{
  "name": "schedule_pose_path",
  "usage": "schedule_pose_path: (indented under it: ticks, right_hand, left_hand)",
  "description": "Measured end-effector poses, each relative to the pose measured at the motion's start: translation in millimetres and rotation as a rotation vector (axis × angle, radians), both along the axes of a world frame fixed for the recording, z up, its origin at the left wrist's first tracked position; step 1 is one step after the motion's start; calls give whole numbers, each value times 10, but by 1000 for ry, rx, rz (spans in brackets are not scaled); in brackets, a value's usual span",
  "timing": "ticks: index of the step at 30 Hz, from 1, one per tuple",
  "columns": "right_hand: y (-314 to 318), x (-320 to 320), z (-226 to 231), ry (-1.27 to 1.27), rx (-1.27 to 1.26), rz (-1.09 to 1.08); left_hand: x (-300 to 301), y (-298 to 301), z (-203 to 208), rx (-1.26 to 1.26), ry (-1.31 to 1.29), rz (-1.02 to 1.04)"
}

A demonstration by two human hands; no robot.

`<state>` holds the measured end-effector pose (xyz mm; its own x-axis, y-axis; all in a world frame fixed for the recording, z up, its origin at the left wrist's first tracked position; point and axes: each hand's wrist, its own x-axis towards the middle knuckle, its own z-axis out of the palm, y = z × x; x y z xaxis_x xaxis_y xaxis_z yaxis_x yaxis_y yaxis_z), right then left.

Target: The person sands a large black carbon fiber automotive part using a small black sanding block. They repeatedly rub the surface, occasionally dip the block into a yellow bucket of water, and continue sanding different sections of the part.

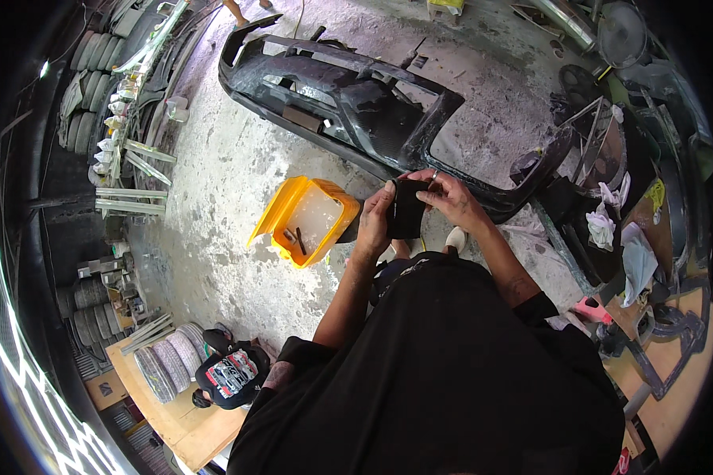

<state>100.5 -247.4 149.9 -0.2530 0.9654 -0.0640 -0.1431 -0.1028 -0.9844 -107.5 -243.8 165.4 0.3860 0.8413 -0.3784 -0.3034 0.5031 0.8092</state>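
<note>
Between my two hands, in front of my waist, is a black sheet point(406, 209) that looks like sandpaper. My left hand point(377, 215) pinches its left edge with the thumb on top. My right hand point(450, 198), with a ring on one finger, grips the upper right edge. The sheet hangs down slightly bent; what lies behind it is hidden. Just beyond my hands, a black car bumper point(380, 111) with dull, scuffed patches lies across the floor. To the left of my left hand stands a yellow square bucket point(337, 247) holding cloudy liquid and a dark stick-like piece.
A brown block point(301, 119) rests on the bumper. At right, crumpled plastic point(602, 228) and loose dark car parts point(673, 336) are piled up. Someone in a dark printed shirt point(231, 372) is at lower left by several tyres point(170, 364). Metal-legged shelving point(135, 198) lines the left side.
</note>
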Motion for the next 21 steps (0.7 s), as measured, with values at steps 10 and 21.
schedule_pose_path:
  ticks: [10, 21]
  right_hand:
    - [-68, -144, -279, 16, -330, -266]
    - [329, -711, -438, 781, -509, -55]
  left_hand:
    - [48, 83, 12, 302, 303, 24]
    - [-395, 389, -225, 895, 864, 44]
